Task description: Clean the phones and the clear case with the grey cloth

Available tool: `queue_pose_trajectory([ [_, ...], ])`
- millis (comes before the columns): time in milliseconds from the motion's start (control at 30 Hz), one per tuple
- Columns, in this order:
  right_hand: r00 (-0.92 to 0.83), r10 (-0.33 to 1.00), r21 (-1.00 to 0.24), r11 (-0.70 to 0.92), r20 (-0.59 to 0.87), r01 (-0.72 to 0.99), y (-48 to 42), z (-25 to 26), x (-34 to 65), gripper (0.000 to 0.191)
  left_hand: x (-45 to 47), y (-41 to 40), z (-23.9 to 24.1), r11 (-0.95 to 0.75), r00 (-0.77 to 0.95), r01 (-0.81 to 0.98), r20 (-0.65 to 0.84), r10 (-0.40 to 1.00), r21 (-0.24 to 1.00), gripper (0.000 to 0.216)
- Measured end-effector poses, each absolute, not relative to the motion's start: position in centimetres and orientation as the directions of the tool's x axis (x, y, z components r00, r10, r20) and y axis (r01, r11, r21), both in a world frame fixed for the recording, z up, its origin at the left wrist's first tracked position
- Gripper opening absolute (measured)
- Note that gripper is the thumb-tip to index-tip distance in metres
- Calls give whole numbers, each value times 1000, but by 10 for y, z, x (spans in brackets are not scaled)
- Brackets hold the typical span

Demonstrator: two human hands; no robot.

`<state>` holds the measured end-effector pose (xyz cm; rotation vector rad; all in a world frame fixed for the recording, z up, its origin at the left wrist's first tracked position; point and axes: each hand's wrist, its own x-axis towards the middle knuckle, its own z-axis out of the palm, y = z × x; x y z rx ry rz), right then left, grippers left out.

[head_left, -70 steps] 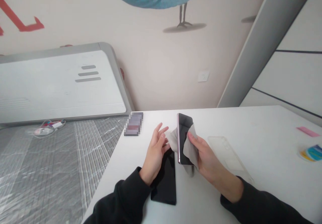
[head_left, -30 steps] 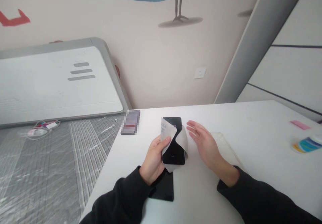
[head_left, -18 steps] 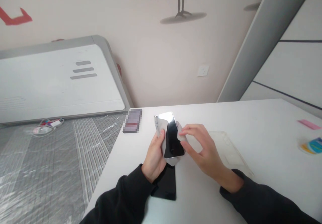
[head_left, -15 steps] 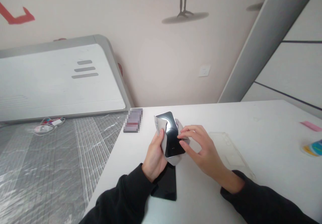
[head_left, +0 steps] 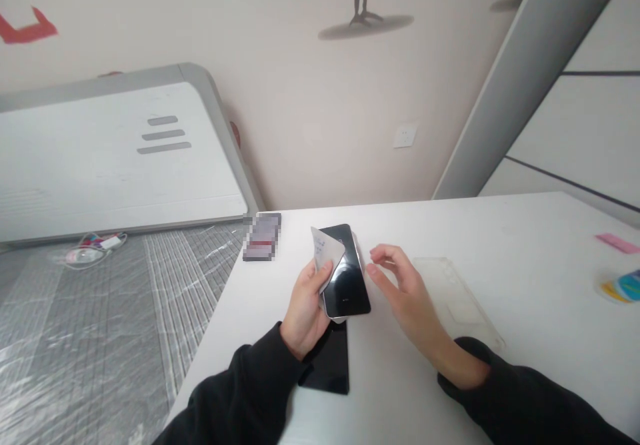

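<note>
My left hand [head_left: 309,308] is closed around a glossy black smartphone [head_left: 347,285], held tilted above the white table. A thin pale grey cloth [head_left: 327,252] is caught under my thumb and folds over the phone's upper left part; more of it shows below the phone's bottom edge. To the right of the phone, my right hand [head_left: 405,292] hangs with curled fingers apart, touching neither phone nor cloth. Beneath my left wrist lies a flat black tablet-like slab [head_left: 330,365], partly hidden by the hand and sleeve.
A clear plastic case [head_left: 457,298] lies right of my right hand on the white table [head_left: 395,392]. Farther right are a pink strip [head_left: 617,243] and a blue-and-yellow container [head_left: 625,288]. A blurred-out item [head_left: 263,237] sits at the left back corner. A plastic-covered bed [head_left: 115,325] stands left.
My right hand has come away from the phone's right edge and moved slightly right. The cloth no longer shows at that edge and now folds farther over the phone's left side.
</note>
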<state>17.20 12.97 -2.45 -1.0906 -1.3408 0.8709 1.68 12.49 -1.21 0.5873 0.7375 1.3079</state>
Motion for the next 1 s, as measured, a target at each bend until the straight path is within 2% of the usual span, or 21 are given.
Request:
queue_pose_trajectory([
  [67,11,983,-983,181,182,37,129,-29,170,30,16,125,-12,151,64,-640,-144,988,753,39],
  [133,-158,985,-996,64,72,-55,128,-32,168,36,16,125,-9,105,26,-639,-115,993,762,41],
  [200,-290,957,-992,-30,8,-126,126,-34,166,42,15,123,-4,62,3,-623,-77,997,780,50],
  [300,-350,936,-985,-100,-46,-139,125,-34,165,46,15,121,5,55,21,-598,-53,998,799,65],
  [467,-264,964,-993,12,43,-118,128,-20,171,41,14,123,14,67,45,-654,-49,998,754,49],
  [600,-369,925,-994,57,90,-98,129,-2,182,37,8,127,14,-19,-65,-570,-23,998,822,56],
  [667,-421,902,-995,90,100,-44,132,6,191,35,2,129,13,-16,-51,-505,-11,999,863,58],
  [733,-402,907,-989,144,123,21,137,10,201,35,-5,129,11,15,11,-430,-12,1000,903,53],
  [800,-284,948,-984,167,144,59,143,10,211,37,-9,129,9,77,85,-338,-50,995,938,46],
  [900,-77,992,-994,104,101,31,148,6,218,48,-8,128,3,150,168,-201,-117,979,968,40],
  [1000,-25,995,-995,98,98,9,148,2,216,53,-3,128,-4,156,171,-159,-129,977,975,41],
])
